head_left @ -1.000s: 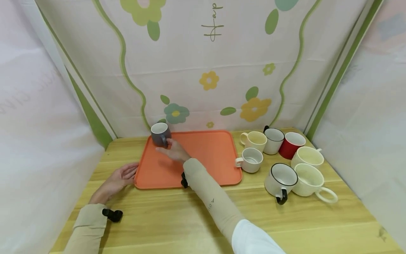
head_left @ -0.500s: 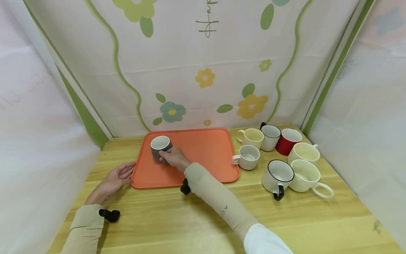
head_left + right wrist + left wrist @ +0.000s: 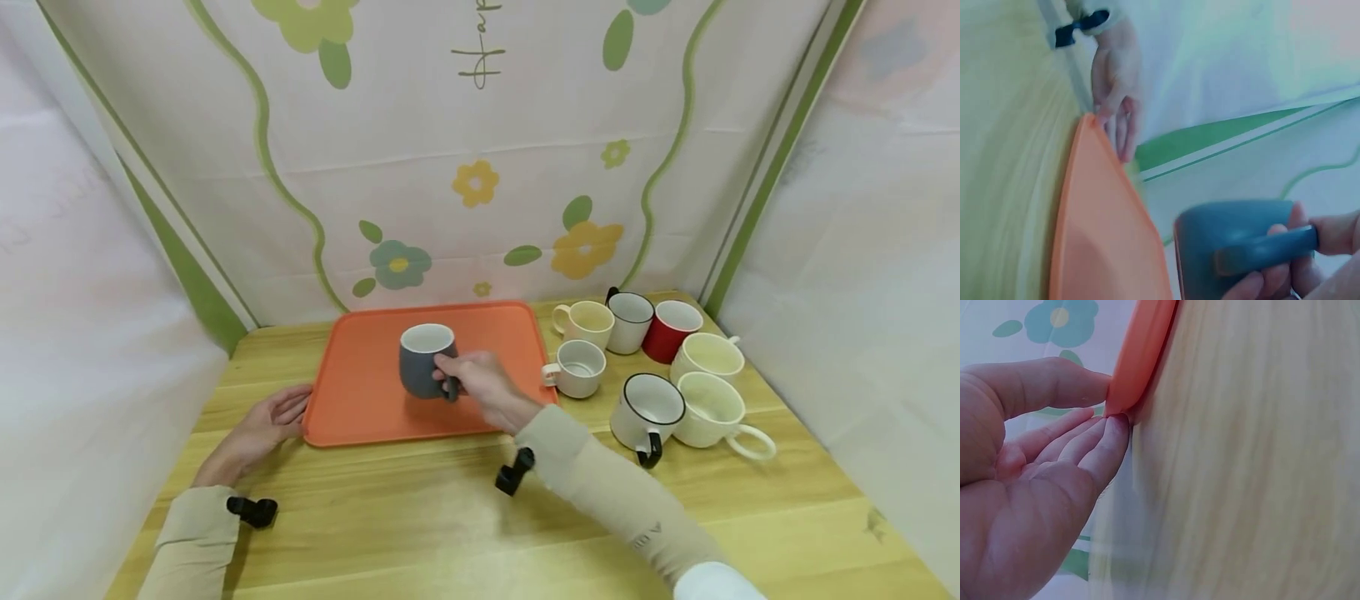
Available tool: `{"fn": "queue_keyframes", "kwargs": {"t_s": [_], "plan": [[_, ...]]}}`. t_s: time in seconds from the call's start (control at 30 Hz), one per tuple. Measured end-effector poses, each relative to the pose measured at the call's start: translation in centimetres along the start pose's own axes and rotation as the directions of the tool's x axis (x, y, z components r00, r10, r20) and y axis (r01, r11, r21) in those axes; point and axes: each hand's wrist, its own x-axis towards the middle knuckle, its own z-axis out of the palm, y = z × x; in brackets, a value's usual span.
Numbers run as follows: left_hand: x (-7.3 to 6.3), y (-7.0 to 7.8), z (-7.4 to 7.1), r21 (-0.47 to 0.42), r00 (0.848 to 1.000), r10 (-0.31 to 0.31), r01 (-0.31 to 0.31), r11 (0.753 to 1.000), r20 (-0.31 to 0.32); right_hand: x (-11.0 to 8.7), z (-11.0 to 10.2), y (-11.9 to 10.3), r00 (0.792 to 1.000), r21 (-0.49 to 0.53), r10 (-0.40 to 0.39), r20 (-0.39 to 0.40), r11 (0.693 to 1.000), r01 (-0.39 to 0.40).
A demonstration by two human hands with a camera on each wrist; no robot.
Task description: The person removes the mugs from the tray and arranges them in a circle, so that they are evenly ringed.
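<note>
A dark grey-blue mug (image 3: 420, 369) with a white inside is upright over the middle of the orange tray (image 3: 360, 412), a shadow beneath it. My right hand (image 3: 486, 382) grips its handle, fingers through the loop in the right wrist view, where the mug (image 3: 1235, 228) fills the lower right. At the tray's front left corner, my left hand (image 3: 262, 427) holds the rim. The left wrist view has that hand's thumb (image 3: 1060, 384) on one side of the tray's edge (image 3: 1141, 350) and its fingertips against the other.
Right of the tray stand a small white cup (image 3: 579, 371), a pale yellow cup (image 3: 587, 321), a black-rimmed white mug (image 3: 630, 323), a red mug (image 3: 670, 333), cream cups (image 3: 708, 408) and another black-rimmed mug (image 3: 648, 408). A patterned curtain (image 3: 420, 125) closes off the table's (image 3: 405, 517) back.
My right hand has taken the grey-blue mug by its handle from the tray's back left corner and brought it right and forward to the middle. My left hand keeps its place at the tray's edge.
</note>
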Motion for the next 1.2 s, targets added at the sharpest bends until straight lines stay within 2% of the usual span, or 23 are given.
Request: {"fn": "queue_keyframes", "kwargs": {"t_s": [0.23,0.37,0.53,0.73,1.0,1.2], "plan": [[0.3,-0.3,-0.2,-0.005,1.000,0.020,-0.020,1.000,0.009,-4.3,-5.5,0.8,0.984,0.027,-0.075,-0.163,0.996,0.081],[0.2,-0.3,-0.3,-0.012,0.999,0.032,-0.031,0.999,0.013,-6.2,-8.3,2.0,0.964,0.010,-0.083,-0.252,0.996,0.088],[0.1,-0.2,-0.3,-0.014,1.000,0.022,-0.022,1.000,0.015,-8.5,-10.8,3.6,0.942,-0.038,-0.083,-0.326,0.996,0.075],[0.0,-0.3,-0.5,-0.022,0.999,0.030,-0.030,0.999,0.023,-10.2,-12.4,5.4,0.907,-0.084,-0.063,-0.416,0.996,0.031],[0.0,-0.1,-0.2,-0.019,0.999,0.044,-0.044,0.999,0.016,-10.9,-13.4,7.3,0.885,-0.091,-0.066,-0.461,0.996,0.027],[-0.1,0.1,-0.2,-0.015,0.999,0.032,-0.032,0.999,0.010,-11.2,-14.1,7.9,0.881,-0.057,-0.042,-0.471,0.998,0.018]]}}
